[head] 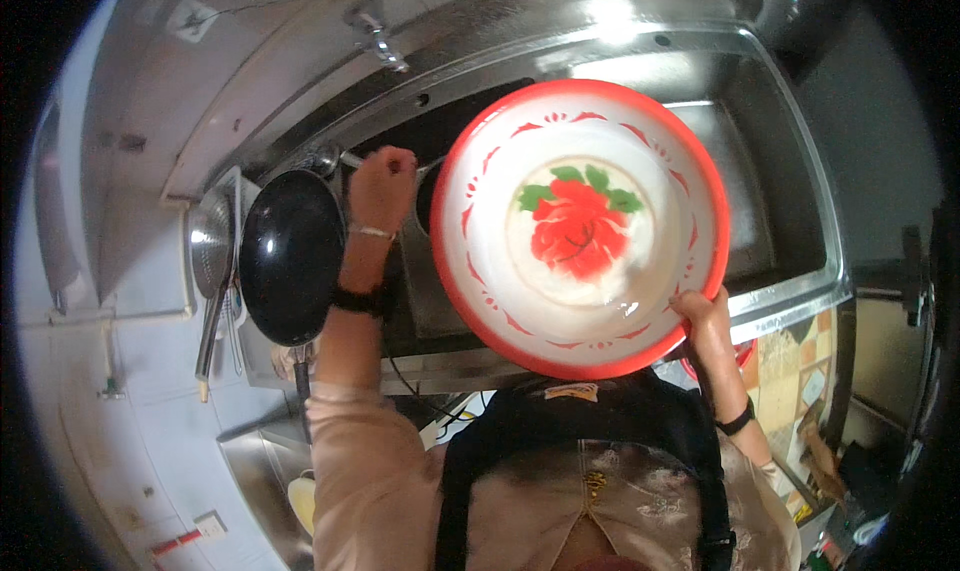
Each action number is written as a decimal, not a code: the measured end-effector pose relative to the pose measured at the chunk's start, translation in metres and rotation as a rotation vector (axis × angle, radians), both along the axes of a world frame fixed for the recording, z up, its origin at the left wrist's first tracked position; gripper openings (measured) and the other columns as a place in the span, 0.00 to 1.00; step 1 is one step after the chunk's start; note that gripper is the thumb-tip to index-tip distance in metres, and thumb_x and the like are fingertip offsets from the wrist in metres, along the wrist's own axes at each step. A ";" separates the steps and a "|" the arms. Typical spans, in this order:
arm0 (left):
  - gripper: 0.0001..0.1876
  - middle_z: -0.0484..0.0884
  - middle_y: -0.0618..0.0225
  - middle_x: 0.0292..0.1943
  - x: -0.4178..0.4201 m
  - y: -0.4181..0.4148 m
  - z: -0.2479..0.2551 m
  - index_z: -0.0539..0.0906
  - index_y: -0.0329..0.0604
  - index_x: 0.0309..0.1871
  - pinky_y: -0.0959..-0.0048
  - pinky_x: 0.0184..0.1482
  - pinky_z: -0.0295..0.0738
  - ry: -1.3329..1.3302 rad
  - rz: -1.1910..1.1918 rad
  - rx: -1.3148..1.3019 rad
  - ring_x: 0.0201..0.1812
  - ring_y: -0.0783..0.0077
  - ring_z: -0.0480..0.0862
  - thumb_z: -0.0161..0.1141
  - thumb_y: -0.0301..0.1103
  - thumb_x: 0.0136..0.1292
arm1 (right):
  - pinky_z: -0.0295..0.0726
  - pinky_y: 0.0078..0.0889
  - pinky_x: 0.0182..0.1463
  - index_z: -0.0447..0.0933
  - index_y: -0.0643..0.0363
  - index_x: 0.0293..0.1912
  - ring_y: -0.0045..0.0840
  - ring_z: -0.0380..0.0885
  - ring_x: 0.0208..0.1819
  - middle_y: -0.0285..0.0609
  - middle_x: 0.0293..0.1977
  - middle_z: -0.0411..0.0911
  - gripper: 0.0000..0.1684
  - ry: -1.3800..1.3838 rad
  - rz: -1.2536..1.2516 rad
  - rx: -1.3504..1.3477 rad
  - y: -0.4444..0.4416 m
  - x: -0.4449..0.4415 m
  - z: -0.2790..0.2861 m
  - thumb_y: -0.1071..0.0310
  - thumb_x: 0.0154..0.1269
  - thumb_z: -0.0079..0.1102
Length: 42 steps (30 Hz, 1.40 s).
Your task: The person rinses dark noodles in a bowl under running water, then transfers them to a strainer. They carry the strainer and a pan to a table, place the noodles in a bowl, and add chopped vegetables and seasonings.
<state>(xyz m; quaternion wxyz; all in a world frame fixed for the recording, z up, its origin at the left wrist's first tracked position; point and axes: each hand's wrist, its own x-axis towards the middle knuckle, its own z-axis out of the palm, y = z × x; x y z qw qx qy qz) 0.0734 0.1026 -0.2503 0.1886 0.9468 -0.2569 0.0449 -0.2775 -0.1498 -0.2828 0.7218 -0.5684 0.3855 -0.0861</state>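
My right hand (705, 319) grips the lower right rim of a white enamel basin (487, 196), thumb over its edge. The basin has a red rim and a red flower with green leaves on its bottom. It is above the sink, with its inside facing me; a wet gleam shows near its lower right. My left hand (382, 192) is curled left of the basin, over the dark sink area. A metal handle (349, 160) shows beside its knuckles; whether the fingers grip it, I cannot tell.
The stainless steel sink (787, 120) extends behind the basin, with a faucet (382, 45) on the wall. A black wok (292, 256) hangs or stands at the left, beside a metal strainer (210, 237). Tiled floor (780, 376) shows at the right.
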 end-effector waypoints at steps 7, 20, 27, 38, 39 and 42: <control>0.08 0.82 0.54 0.34 -0.092 -0.081 0.061 0.82 0.40 0.39 0.64 0.40 0.79 0.361 -0.615 -0.059 0.34 0.53 0.82 0.64 0.31 0.57 | 0.75 0.25 0.40 0.76 0.71 0.43 0.23 0.76 0.34 0.41 0.34 0.79 0.17 -0.043 -0.033 0.053 0.003 0.006 0.016 0.76 0.52 0.52; 0.14 0.77 0.48 0.42 -0.113 -0.161 -0.024 0.77 0.37 0.43 0.54 0.48 0.77 0.170 -0.725 0.420 0.45 0.46 0.80 0.65 0.29 0.53 | 0.76 0.27 0.41 0.73 0.74 0.48 0.25 0.77 0.35 0.44 0.36 0.79 0.21 -0.067 0.018 0.056 -0.001 0.004 0.012 0.76 0.52 0.53; 0.10 0.79 0.47 0.38 -0.115 -0.169 -0.027 0.77 0.36 0.39 0.55 0.45 0.78 0.099 -0.751 0.439 0.41 0.46 0.82 0.62 0.27 0.54 | 0.77 0.28 0.48 0.71 0.74 0.51 0.27 0.78 0.42 0.46 0.40 0.79 0.24 -0.113 0.008 0.065 -0.002 0.004 0.014 0.77 0.52 0.52; 0.07 0.83 0.56 0.21 -0.088 -0.167 -0.030 0.83 0.33 0.31 0.69 0.26 0.78 0.503 -0.675 0.175 0.23 0.63 0.83 0.65 0.28 0.58 | 0.77 0.28 0.49 0.71 0.74 0.52 0.27 0.78 0.43 0.47 0.42 0.79 0.24 -0.091 0.058 0.070 -0.007 0.005 0.015 0.77 0.53 0.53; 0.07 0.83 0.58 0.21 -0.089 -0.170 -0.024 0.84 0.32 0.32 0.72 0.23 0.78 0.654 -0.599 0.166 0.21 0.68 0.83 0.66 0.28 0.59 | 0.77 0.28 0.48 0.71 0.74 0.52 0.27 0.78 0.43 0.47 0.42 0.79 0.24 -0.089 0.056 0.067 -0.007 0.005 0.015 0.77 0.53 0.53; 0.07 0.83 0.62 0.23 -0.094 -0.177 -0.002 0.85 0.33 0.36 0.77 0.20 0.76 0.970 -0.336 0.147 0.21 0.78 0.82 0.65 0.28 0.61 | 0.77 0.28 0.48 0.71 0.74 0.52 0.27 0.78 0.43 0.47 0.42 0.79 0.24 -0.089 0.055 0.074 -0.008 0.004 0.012 0.77 0.53 0.53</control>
